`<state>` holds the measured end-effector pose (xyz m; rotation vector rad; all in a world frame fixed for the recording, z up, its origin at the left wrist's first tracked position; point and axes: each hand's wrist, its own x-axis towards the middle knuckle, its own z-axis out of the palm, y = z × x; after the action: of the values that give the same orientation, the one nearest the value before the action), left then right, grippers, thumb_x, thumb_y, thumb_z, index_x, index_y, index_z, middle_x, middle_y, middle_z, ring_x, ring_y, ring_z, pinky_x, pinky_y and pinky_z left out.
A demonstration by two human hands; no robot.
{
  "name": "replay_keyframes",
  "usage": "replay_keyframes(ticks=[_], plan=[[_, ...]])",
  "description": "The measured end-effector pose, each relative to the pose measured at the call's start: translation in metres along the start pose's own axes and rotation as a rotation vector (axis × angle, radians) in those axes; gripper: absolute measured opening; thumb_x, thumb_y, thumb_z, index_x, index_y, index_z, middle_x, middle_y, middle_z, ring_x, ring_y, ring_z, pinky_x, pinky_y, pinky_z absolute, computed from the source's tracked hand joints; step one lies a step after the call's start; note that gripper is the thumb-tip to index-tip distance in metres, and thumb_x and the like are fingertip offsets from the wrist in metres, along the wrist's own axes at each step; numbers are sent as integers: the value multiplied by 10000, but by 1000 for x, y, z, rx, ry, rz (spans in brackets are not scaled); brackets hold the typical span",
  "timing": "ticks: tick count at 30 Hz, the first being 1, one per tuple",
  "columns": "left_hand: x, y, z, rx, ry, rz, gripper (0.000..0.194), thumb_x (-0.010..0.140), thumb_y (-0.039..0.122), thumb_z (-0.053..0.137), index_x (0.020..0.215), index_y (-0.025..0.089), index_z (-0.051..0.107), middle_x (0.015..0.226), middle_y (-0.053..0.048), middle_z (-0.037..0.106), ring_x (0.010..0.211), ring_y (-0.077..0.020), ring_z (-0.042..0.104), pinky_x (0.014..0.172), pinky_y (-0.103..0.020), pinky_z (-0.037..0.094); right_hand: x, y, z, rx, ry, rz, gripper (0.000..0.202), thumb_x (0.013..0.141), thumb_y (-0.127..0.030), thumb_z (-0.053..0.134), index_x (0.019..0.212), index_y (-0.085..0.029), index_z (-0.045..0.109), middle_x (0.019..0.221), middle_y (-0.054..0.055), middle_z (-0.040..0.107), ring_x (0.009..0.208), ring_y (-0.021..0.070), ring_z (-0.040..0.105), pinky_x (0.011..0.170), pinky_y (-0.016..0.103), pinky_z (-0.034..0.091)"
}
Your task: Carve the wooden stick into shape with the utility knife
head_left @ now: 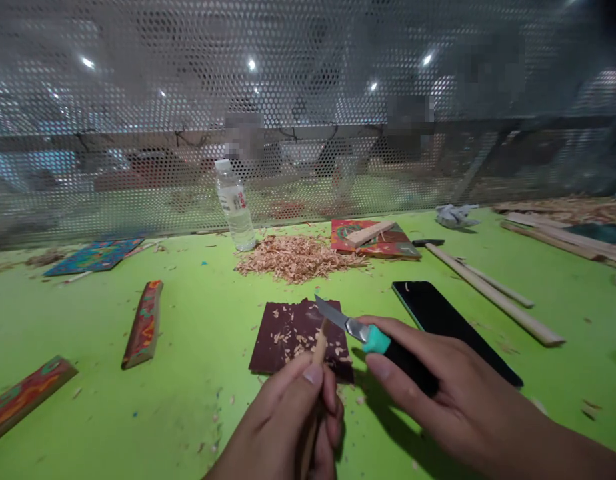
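A thin wooden stick (320, 345) is gripped in my left hand (293, 413), its tip pointing up and away. My right hand (438, 387) is closed round the black and teal handle of a utility knife (379, 341). The blade points up and left, just above the stick's tip; whether they touch I cannot tell. Below both lies a dark brown board (273, 340) scattered with pale wood chips, on the green table (188, 413).
Behind the board are a heap of shavings (298, 259) and a water bottle (235, 210). A phone (453, 327) and long wooden sticks (493, 293) lie to the right. Painted wood pieces (144, 323) are at the left. A perforated metal screen (298, 87) stands at the back.
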<state>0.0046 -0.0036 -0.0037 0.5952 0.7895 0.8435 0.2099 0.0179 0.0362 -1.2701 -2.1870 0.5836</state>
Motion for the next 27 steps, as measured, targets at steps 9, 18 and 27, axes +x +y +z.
replay_keyframes(ticks=[9,18,27], plan=[[6,9,-6,66,-100,-18,430,851,600,784,899,189,667,507,100,497,314,-8,262,309,-113,224,0,0,-1,-29,34,12,268,1050,-414,517,1206,-276,685,1064,46,821,914,211,785,797,286,609],[2,8,-5,44,-64,-16,386,916,584,707,908,208,622,466,67,560,344,-50,356,361,-127,305,1,3,1,-73,35,37,320,1045,-452,527,1267,-276,677,1137,59,821,996,226,790,852,313,625],[2,13,0,6,-99,-32,374,945,552,641,880,184,647,461,53,531,348,-59,335,359,-140,303,-1,-1,1,-111,61,2,332,1029,-423,532,1238,-244,717,1118,57,840,961,213,811,815,275,645]])
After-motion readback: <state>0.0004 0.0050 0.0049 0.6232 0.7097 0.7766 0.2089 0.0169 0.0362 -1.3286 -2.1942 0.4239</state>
